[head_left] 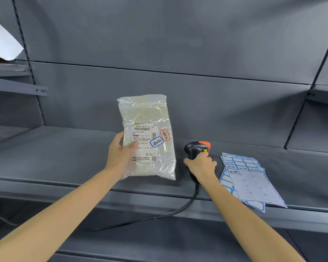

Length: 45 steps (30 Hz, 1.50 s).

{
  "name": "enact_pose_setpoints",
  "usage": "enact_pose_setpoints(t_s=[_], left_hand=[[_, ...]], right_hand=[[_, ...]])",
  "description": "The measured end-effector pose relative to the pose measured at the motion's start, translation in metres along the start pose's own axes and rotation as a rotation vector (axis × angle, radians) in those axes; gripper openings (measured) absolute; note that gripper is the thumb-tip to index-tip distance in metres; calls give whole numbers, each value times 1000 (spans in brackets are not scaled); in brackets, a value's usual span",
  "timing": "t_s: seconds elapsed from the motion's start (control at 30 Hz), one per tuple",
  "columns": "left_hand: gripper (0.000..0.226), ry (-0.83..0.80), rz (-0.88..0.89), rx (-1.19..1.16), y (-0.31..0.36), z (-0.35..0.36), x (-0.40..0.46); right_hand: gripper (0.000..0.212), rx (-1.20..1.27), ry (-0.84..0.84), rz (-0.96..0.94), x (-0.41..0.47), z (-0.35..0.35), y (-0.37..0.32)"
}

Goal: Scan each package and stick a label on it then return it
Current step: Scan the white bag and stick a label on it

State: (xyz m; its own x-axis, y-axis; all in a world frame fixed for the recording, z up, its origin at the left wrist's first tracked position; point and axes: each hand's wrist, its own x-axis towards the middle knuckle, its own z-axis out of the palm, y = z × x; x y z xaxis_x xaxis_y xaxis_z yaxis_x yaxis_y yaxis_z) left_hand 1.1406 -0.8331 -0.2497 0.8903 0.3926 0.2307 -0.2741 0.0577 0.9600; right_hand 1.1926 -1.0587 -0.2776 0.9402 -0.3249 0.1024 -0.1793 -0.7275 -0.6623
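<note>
a: holding the package (147, 137) upright was the left hand (121, 153), thumb curled over the shipping label (144, 141), above the grey shelf (64, 157).

b: and the writing on it?

a: "862a 0079-00 69" above a barcode, a qr code low down, a blue-bordered sticker (156, 142) and a red-bordered sticker (165, 135), both handwritten, not legible to me.

b: the other hand?

a: the right hand (202, 164) gripped the black and orange scanner (197, 149) at 3 o'clock of the package, its cable (178, 210) trailing toward 7 o'clock. sticker sheets (252, 182) lay at 3 o'clock of that.
</note>
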Motion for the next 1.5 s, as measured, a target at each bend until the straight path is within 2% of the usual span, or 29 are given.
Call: enact_pose_setpoints(t_s=[0.1,0.2,0.3,0.37,0.43,0.5,0.57,0.7,0.87,1.07,1.2,1.27,1.5], left_hand=[[33,2,-41,-58,8,-1,-2],[36,-9,-56,-85,16,0,-6],[36,-38,-88,-144,24,1,-13],[37,-75,-93,-172,28,4,-19],[38,-120,-88,-199,32,11,-27],[38,-182,-84,-209,34,22,-37],[39,-265,-91,-222,35,38,-50],[42,-413,-71,-205,31,79,-85],[43,-624,-74,-192,19,137,-146],[41,-929,-129,-73,-20,199,-235],[48,-1133,-209,65,-61,228,-292],[46,-1205,-186,188,-87,236,-316],[47,-1275,-63,631,-180,239,-368]], right_hand=[[73,-33,-2,16,3,5,0],[76,-176,9,-10,2,7,-2],[71,-233,65,-20,2,-1,-4],[57,-115,107,-31,-1,-16,-5],[40,148,57,-83,-5,-39,-5],[47,462,-5,-92,-15,-64,-6],[43,672,-59,-39,-29,-90,-2],[32,830,-142,-66,-61,-143,28],[22,818,9,-8,-99,-203,100],[30,790,97,142,-151,-249,212],[26,827,107,270,-184,-268,296],[28,824,92,377,-198,-274,343],[36,765,-52,609,-236,-261,496]])
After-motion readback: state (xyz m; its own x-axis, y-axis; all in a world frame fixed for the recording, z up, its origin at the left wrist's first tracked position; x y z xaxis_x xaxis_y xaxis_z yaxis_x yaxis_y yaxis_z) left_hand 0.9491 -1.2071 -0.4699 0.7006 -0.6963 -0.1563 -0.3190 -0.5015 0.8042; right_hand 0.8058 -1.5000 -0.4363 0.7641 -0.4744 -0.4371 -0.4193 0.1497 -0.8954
